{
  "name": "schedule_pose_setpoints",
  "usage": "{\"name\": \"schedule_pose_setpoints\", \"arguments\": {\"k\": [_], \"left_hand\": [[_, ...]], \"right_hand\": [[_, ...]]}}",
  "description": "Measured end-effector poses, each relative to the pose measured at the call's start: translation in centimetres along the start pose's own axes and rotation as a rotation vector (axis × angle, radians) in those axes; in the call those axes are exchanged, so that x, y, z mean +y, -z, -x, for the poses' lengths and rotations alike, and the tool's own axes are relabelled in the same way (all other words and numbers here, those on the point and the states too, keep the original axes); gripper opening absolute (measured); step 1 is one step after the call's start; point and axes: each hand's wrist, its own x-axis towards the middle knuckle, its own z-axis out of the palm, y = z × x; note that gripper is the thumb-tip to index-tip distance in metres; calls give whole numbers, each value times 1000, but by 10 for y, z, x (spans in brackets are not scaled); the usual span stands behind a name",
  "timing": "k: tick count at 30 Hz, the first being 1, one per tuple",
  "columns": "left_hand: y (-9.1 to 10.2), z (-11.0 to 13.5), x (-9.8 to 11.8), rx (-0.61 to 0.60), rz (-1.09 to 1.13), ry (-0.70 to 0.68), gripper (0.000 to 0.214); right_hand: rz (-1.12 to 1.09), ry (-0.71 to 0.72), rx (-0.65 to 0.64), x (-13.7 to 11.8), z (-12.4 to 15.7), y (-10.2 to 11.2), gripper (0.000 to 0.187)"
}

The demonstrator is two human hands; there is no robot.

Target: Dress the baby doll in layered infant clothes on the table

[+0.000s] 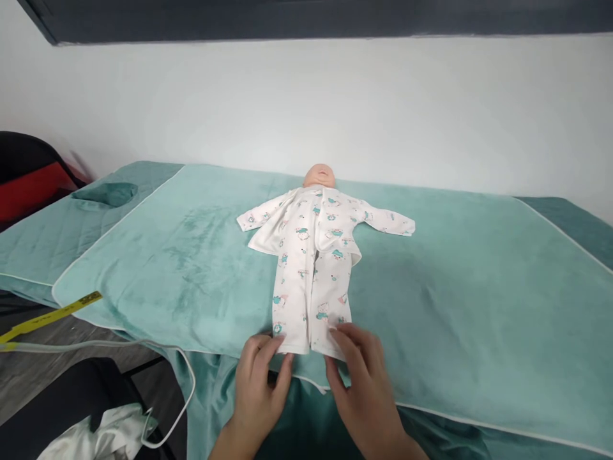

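A baby doll (320,174) lies on its back on a teal blanket (454,300), head toward the wall. It wears a white patterned shirt (320,220) with sleeves spread out and matching trousers (309,297). My left hand (258,383) pinches the hem of the left trouser leg at the blanket's near edge. My right hand (361,377) pinches the hem of the right trouser leg. Both hands' fingers are closed on the cloth.
A white wall stands behind the table. A small teal pillow (108,193) lies far left. A yellow tape measure (50,316) and a white cable (177,396) hang at the left edge, above crumpled white cloth (103,434). A dark and red chair (29,179) stands far left.
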Motion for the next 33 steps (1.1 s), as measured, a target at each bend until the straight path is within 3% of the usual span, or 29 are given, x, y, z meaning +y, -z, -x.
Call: {"name": "schedule_pose_setpoints", "arguments": {"k": [3,10,15,19,22,26,30,33], "left_hand": [[4,-3,5,-3,19,0,27],[9,-17,19,51,8,-2,24],[-1,-40,35,-63,37,18,29],[-10,-48,41,-143,94,-39,21],[-8,-49,38,-137,163,9,19],[-5,-68,13,-54,229,274,17],[-20,-114,-45,-22,138,453,20],[-39,-152,-90,-14,-8,584,38]], "right_hand": [[-48,-55,-10,12,4,3,27],[-150,113,-96,2,3,21,20],[-144,130,-115,-8,0,20,21],[-130,109,-161,-5,3,16,21],[-179,118,-149,2,4,22,17],[-243,52,-118,16,-17,40,10],[-215,-19,-27,31,-70,52,10],[-188,-83,3,42,-123,48,10]]}}
